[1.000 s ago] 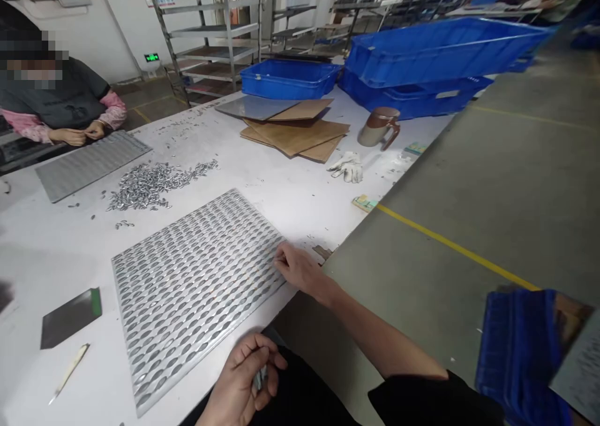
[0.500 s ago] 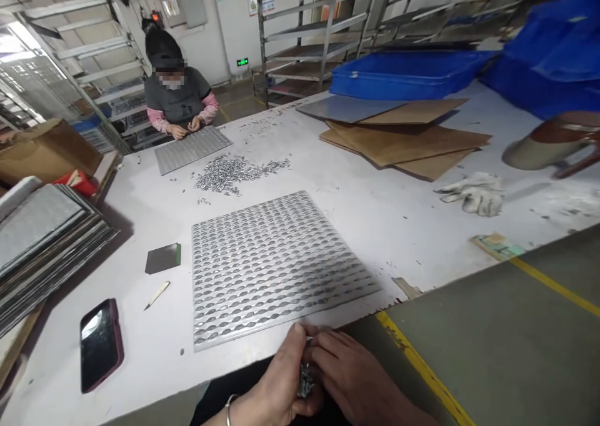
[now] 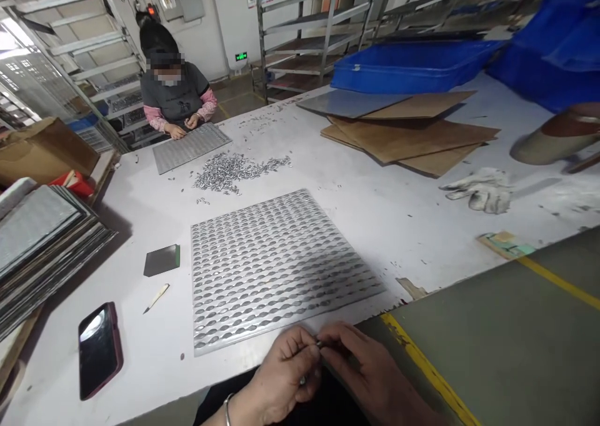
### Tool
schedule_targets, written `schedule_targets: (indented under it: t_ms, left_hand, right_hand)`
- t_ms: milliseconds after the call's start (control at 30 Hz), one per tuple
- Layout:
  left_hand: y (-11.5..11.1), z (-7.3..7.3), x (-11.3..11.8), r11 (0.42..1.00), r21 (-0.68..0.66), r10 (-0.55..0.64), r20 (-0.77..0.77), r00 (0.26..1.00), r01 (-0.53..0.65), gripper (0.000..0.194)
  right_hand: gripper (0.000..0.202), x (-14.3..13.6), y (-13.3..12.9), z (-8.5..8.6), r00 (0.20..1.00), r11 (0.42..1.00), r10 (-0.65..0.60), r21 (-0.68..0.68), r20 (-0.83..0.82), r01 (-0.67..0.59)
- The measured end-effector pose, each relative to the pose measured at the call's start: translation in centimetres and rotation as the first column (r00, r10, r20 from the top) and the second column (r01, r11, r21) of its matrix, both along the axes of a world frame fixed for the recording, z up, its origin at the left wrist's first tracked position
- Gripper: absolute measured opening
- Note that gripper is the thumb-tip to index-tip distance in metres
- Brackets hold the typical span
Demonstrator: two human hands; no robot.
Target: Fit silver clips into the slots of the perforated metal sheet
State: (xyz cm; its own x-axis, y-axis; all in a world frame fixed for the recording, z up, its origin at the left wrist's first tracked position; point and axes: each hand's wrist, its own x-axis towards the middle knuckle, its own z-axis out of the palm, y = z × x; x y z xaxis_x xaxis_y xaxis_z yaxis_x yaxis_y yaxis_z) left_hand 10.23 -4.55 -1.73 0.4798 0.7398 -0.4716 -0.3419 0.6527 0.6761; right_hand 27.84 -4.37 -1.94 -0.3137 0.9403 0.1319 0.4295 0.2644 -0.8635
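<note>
My left hand (image 3: 290, 376), with a bracelet at the wrist, is closed around small metal pieces (image 3: 303, 381) below the table's front edge. My right hand (image 3: 359, 363) meets it, thumb and forefinger pinching one small metal piece (image 3: 319, 343) where the fingertips of both hands come together. Just beyond the hands lies a flat sheet (image 3: 276, 263) covered in rows of small leaf-shaped metal pieces. A loose pile of similar pieces (image 3: 227, 171) is behind the sheet.
A phone (image 3: 99, 351), a small knife (image 3: 156, 298) and a dark plate (image 3: 162, 260) lie left. Stacked sheets (image 3: 42, 238) stand far left. Cardboard (image 3: 412, 135), a glove (image 3: 482, 190) and a blue bin (image 3: 407, 70) are right. Opposite, a person (image 3: 175, 95) works at another sheet (image 3: 192, 148).
My left fingers have curled inward, covering most of the metal pieces. My right hand has shifted slightly right, and a small piece now shows between the fingertips. The other person's hands have moved slightly apart.
</note>
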Motion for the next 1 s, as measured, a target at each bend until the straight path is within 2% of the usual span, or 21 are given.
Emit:
schedule_targets:
  t_ms: [133, 233, 300, 367, 500, 600, 700, 800, 867, 1000]
  left_hand:
    - [0.0, 0.2, 0.2, 0.997, 0.072, 0.0, -0.046, 0.999, 0.003, 0.031]
    - [0.1, 0.3, 0.5, 0.999, 0.022, 0.024, -0.044, 0.999, -0.023, 0.025]
    - [0.1, 0.2, 0.6, 0.994, -0.089, 0.06, -0.018, 0.998, -0.061, 0.017]
    - [0.1, -0.1, 0.7, 0.982, -0.183, 0.036, -0.008, 0.999, -0.037, 0.02]
    - [-0.1, -0.5, 0.5, 0.975, -0.207, -0.087, -0.028, 0.996, 0.08, 0.024]
    - [0.0, -0.3, 0.2, 0.983, -0.154, -0.115, -0.09, 0.989, 0.1, 0.028]
    - [0.1, 0.1, 0.0, 0.984, -0.111, -0.156, -0.143, 0.977, 0.141, 0.032]
    - [0.3, 0.1, -0.1, 0.992, -0.065, -0.118, -0.118, 0.986, 0.111, 0.03]
    - [0.4, -0.2, -0.2, 0.993, -0.083, -0.094, -0.081, 0.992, 0.087, 0.026]
    - [0.4, -0.8, -0.7, 0.984, -0.115, -0.145, -0.051, 0.988, 0.138, 0.025]
  right_hand:
    - [0.02, -0.1, -0.5, 0.3, 0.993, 0.987, -0.066, -0.152, -0.1, 0.05]
    - [0.021, 0.6, -0.3, 0.6, 0.986, 0.968, -0.132, -0.227, -0.098, 0.107]
    - [0.021, 1.7, 0.4, 0.5, 0.967, 0.951, -0.249, -0.203, -0.059, 0.233]
    - [0.02, 3.1, 1.5, 0.1, 0.92, 0.913, -0.391, -0.124, -0.004, 0.388]
    - [0.015, 5.6, 3.8, -1.1, 0.841, 0.849, -0.528, 0.036, 0.117, 0.528]
    - [0.014, 5.9, 5.1, -1.5, 0.815, 0.83, -0.557, 0.079, 0.161, 0.552]
    - [0.014, 5.3, 5.9, -1.3, 0.824, 0.843, -0.536, 0.067, 0.185, 0.533]
    - [0.013, 4.5, 6.5, -1.2, 0.821, 0.848, -0.525, 0.056, 0.224, 0.527]
    - [0.013, 4.1, 6.8, -1.4, 0.816, 0.851, -0.519, 0.069, 0.254, 0.52]
    - [0.014, 3.7, 7.2, -2.3, 0.811, 0.859, -0.508, 0.105, 0.289, 0.501]
